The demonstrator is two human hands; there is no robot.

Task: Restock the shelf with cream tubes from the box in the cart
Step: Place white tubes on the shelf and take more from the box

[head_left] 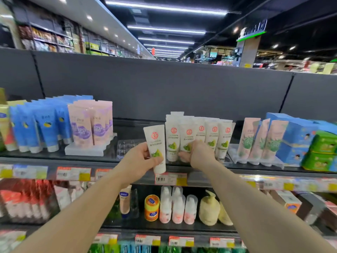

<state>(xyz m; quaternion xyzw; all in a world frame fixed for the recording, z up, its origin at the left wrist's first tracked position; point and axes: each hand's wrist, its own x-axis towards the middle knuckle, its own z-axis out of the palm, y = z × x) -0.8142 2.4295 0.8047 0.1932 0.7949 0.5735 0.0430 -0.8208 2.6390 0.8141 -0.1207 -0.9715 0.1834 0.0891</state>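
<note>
Item: white plastic cream tube with a red round emblem and green fruit print (156, 148), cap downward, tilted slightly left, held by us in front of the dark top shelf's edge (45, 162). Our left hand (139, 158) grips it around the lower half, thumb across the front.

Adjacent: row of matching white cream tubes (209, 137) standing caps down on the shelf, just right of the held tube. Our right hand (198, 152) is curled over the lower part of the front tubes in that row; we cannot tell whether it grasps one or only presses on them.

Left of the gap: pink tubes with purple print (89, 128) in a clear tray, then blue tubes (40, 125). Right of the row: pink tubes with green leaf print (259, 139), then blue and green cartons (310, 143).

Below: red-and-yellow price labels (170, 178) on the shelf's edge; lower shelf carrying white pump bottles with pink bases (175, 207) and an orange jar (151, 207).
</note>
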